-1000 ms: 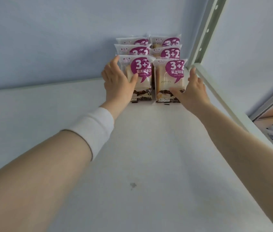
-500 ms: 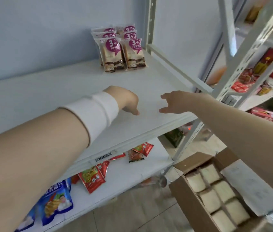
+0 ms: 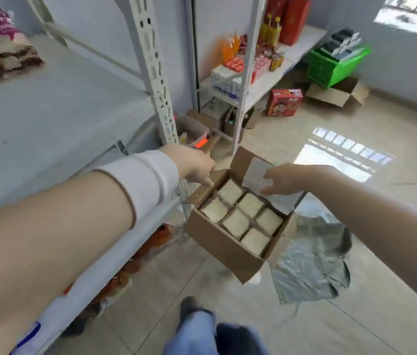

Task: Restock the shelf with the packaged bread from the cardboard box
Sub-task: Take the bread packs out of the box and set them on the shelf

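Both hands hover empty over the open cardboard box [image 3: 224, 245] of packaged bread [image 3: 251, 204] on the floor, left hand [image 3: 197, 165] loosely curled, right hand [image 3: 283, 179] spread.

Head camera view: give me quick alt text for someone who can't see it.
Both bare hands, left hand and right hand, reach empty toward an open cardboard box on the floor, with six pale bread packs showing inside. The white shelf at left holds stocked bread packages near its back.
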Action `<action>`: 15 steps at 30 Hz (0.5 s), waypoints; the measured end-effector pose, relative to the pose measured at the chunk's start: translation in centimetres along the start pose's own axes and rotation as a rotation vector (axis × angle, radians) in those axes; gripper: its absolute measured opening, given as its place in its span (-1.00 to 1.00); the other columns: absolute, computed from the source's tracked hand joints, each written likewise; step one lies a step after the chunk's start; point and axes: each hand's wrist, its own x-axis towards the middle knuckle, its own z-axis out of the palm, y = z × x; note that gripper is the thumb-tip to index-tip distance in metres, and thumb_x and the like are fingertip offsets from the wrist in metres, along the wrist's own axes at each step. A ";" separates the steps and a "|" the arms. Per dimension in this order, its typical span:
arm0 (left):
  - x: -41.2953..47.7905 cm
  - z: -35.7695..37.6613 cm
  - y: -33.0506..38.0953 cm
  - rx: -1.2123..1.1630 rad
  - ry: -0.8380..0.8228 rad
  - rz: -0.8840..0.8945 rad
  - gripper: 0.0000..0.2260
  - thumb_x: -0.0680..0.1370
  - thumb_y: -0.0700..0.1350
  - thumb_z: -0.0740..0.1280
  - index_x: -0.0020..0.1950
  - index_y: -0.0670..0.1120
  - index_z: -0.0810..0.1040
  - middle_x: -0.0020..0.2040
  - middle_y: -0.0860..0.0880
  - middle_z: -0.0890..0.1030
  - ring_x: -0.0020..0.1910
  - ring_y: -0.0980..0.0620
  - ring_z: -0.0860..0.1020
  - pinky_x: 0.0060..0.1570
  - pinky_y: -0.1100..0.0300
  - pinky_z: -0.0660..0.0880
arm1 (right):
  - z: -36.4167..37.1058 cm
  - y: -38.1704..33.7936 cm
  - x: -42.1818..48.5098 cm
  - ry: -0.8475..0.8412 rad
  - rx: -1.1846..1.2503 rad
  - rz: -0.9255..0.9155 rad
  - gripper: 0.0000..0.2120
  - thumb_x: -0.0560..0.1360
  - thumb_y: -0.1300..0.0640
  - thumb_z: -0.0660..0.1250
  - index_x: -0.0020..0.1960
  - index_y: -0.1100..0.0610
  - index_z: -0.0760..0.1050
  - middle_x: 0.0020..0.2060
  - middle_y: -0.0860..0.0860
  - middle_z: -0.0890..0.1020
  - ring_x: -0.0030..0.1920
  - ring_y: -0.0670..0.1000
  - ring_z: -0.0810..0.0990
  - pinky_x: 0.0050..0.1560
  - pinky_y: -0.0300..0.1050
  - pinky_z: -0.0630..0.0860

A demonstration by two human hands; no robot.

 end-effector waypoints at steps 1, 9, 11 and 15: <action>1.5 0.3 1.4 0.001 -0.016 0.028 -0.53 0.59 0.14 0.14 0.41 -0.10 0.31 0.32 -0.11 0.45 0.25 -0.14 0.45 0.15 0.03 0.42 | 1.8 2.1 0.5 -0.035 0.036 0.051 -0.45 0.58 -0.13 0.11 0.44 0.19 0.25 0.39 0.11 0.38 0.37 0.13 0.37 0.36 -0.04 0.30; 14.9 4.8 6.9 0.004 -0.133 0.184 -0.57 0.59 0.12 0.15 0.37 -0.09 0.35 0.27 -0.13 0.52 0.17 -0.17 0.52 0.07 0.01 0.48 | 14.8 10.4 5.5 -0.176 0.344 0.291 -0.48 0.55 -0.11 0.17 0.39 0.17 0.30 0.33 0.12 0.44 0.30 0.15 0.43 0.27 0.04 0.42; 18.8 6.5 7.3 -0.031 -0.182 0.200 -0.56 0.59 0.11 0.15 0.39 -0.10 0.33 0.29 -0.14 0.50 0.19 -0.17 0.50 0.13 -0.04 0.48 | 17.2 10.2 7.8 -0.217 0.415 0.338 -0.47 0.56 -0.11 0.15 0.42 0.17 0.25 0.36 0.14 0.39 0.33 0.16 0.39 0.28 0.03 0.39; 25.4 10.0 7.8 -0.182 -0.271 0.166 -0.50 0.59 0.06 0.16 0.47 -0.13 0.20 0.37 -0.20 0.40 0.28 -0.22 0.43 0.22 -0.08 0.42 | 20.7 8.2 12.6 -0.235 0.615 0.430 -0.45 0.57 -0.08 0.16 0.43 0.22 0.20 0.36 0.21 0.35 0.34 0.22 0.35 0.27 0.02 0.35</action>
